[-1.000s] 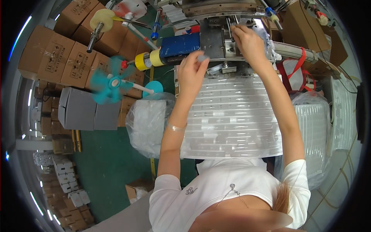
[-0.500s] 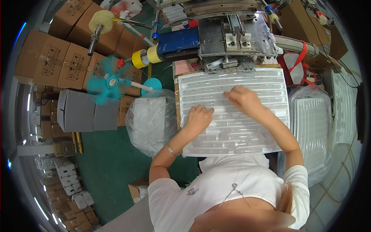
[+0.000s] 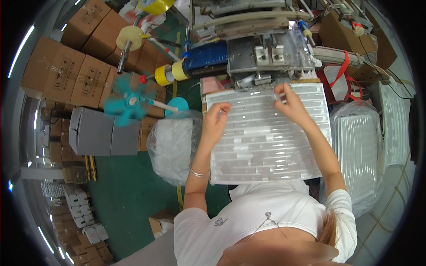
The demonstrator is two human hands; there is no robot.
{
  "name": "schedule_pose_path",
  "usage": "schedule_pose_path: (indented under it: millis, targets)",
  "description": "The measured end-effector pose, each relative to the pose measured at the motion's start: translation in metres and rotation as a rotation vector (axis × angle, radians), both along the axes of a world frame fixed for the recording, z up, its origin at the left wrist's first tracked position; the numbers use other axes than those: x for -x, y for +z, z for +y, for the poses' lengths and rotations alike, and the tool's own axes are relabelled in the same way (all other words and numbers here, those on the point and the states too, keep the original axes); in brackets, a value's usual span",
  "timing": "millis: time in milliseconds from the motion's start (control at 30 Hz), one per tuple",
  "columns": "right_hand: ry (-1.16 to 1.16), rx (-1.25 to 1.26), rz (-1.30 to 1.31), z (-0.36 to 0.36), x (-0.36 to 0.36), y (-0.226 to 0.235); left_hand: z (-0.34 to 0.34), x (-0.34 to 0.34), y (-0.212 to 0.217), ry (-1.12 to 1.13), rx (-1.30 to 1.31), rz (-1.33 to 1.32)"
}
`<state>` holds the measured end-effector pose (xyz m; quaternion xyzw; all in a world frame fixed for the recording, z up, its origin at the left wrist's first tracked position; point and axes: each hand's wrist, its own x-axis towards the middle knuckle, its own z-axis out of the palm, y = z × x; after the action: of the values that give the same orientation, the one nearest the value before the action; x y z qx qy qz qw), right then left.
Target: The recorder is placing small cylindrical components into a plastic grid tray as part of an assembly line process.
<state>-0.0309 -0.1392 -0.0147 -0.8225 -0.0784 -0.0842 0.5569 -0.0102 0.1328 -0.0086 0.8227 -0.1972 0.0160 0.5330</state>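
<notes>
A large white ribbed tray (image 3: pixel 266 175) lies in front of me, its rows filled with small clear pieces. My left hand (image 3: pixel 215 120) is raised over the tray's far left part, fingers bent toward the thumb; what is between them, if anything, I cannot make out. Near the far edge my right hand (image 3: pixel 289 103) is closed in a pinch beside a shiny clear film (image 3: pixel 255 95), which lies over the far rows below the machine. Whether the fingertips hold that film is too fine to see.
A metal machine (image 3: pixel 248 57) with a blue block and yellow rolls stands just beyond the tray. To the left are a turning teal fan (image 3: pixel 132 101), a plastic-wrapped bundle (image 3: pixel 174 148) and stacked cartons (image 3: pixel 60 71). Bagged white trays (image 3: pixel 357 150) stand at the right.
My left hand has lifted from the tray and moved a little left and away from me. My right hand has moved farther off, to the tray's far edge. The view has shifted slightly.
</notes>
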Motion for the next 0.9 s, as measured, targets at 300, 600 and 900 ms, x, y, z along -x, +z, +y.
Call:
schedule_pose_path:
  millis: [300, 600, 900]
  targets:
    - [-0.127, -0.027, 0.076, -0.006, 0.014, 0.014, -0.034, 0.005, -0.006, 0.014, -0.225, -0.063]
    - [-0.290, -0.097, -0.128, -0.023, -0.004, 0.039, -0.094, -0.041, 0.036, 0.173, -0.278, -0.437]
    - [-0.418, 0.279, -0.415, -0.015, -0.060, 0.066, -0.139, -0.120, 0.091, 0.102, -0.786, -0.596]
